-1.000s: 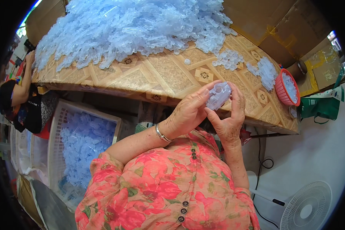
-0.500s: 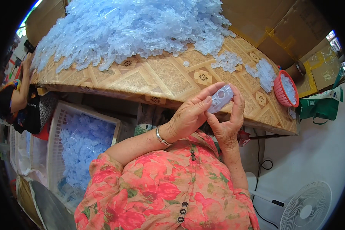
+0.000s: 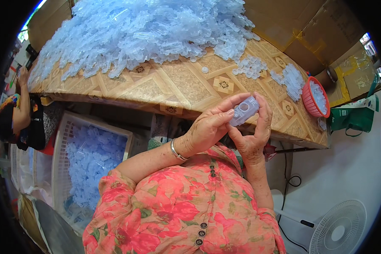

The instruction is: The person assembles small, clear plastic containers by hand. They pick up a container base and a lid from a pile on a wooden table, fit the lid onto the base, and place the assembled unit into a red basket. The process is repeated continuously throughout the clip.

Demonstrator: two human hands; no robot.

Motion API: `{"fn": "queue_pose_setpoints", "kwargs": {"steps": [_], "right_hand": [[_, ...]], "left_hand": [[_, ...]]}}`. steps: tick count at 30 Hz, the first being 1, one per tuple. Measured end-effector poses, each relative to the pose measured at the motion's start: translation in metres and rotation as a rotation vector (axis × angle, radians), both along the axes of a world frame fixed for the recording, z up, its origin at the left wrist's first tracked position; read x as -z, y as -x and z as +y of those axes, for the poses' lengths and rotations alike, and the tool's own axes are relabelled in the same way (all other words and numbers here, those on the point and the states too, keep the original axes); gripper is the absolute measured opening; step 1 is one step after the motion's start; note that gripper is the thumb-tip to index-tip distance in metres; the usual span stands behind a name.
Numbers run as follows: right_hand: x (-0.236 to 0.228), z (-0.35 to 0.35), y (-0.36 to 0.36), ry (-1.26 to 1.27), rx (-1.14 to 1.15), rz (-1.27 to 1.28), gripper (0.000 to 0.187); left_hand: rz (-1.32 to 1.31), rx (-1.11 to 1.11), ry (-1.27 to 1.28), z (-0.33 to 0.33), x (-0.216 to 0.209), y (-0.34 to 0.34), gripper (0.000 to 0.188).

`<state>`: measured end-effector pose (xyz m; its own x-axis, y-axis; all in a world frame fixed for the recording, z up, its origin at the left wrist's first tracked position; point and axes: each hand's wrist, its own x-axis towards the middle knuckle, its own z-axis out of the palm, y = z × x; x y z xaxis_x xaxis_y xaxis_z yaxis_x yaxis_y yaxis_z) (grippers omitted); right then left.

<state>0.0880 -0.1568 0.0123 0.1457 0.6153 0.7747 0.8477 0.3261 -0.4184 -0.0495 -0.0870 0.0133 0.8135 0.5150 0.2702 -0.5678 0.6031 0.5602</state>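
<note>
Between my two hands, just over the near table edge, is a small clear bluish plastic piece (image 3: 244, 111) with a round opening on its upper face. My left hand (image 3: 211, 122) pinches it from the left, the thumb along its side. From the right, the fingers and thumb of my right hand (image 3: 254, 135) close on its other side. Across the table (image 3: 182, 86) spreads a large heap of similar clear plastic pieces (image 3: 156, 29). Several small round discs (image 3: 250, 67) and a small group of clear pieces (image 3: 293, 82) lie right of the heap.
A red plastic basket (image 3: 312, 103) with clear pieces stands at the table's right end, near a green bag (image 3: 352, 120). Below left is a white crate (image 3: 60, 161) full of clear pieces. Cardboard (image 3: 283, 19) borders the table's far side. A fan (image 3: 338, 233) stands lower right; another person's arm (image 3: 23, 99) is at far left.
The plastic piece has shifted and tilted slightly between my fingers, and both hands have moved only a little. At the far left, the other person's arm has moved a bit outward.
</note>
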Motion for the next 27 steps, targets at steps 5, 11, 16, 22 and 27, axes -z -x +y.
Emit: {"fn": "queue_pose_setpoints", "kwargs": {"steps": [5, 11, 16, 22, 27], "right_hand": [[0.0, -0.0006, -0.0014, -0.014, -0.014, -0.022, 0.083], [0.0006, 0.0004, -0.0019, -0.039, -0.033, -0.018, 0.08], [-0.004, -0.0015, -0.0021, -0.031, -0.05, -0.01, 0.079], [-0.0003, -0.0034, -0.0019, -0.034, -0.045, 0.01, 0.08], [0.0026, -0.0031, -0.0006, -0.032, -0.006, 0.034, 0.08]], "left_hand": [[0.019, -0.002, -0.003, -0.0015, -0.0021, 0.0015, 0.059], [0.042, -0.018, -0.03, -0.0019, -0.0023, 0.0037, 0.057], [0.098, -0.059, -0.162, 0.0002, -0.0009, 0.0055, 0.056], [0.143, -0.05, -0.265, 0.0032, -0.0031, 0.0081, 0.056], [0.13, -0.053, -0.284, 0.0022, 0.0014, 0.0033, 0.057]]}}
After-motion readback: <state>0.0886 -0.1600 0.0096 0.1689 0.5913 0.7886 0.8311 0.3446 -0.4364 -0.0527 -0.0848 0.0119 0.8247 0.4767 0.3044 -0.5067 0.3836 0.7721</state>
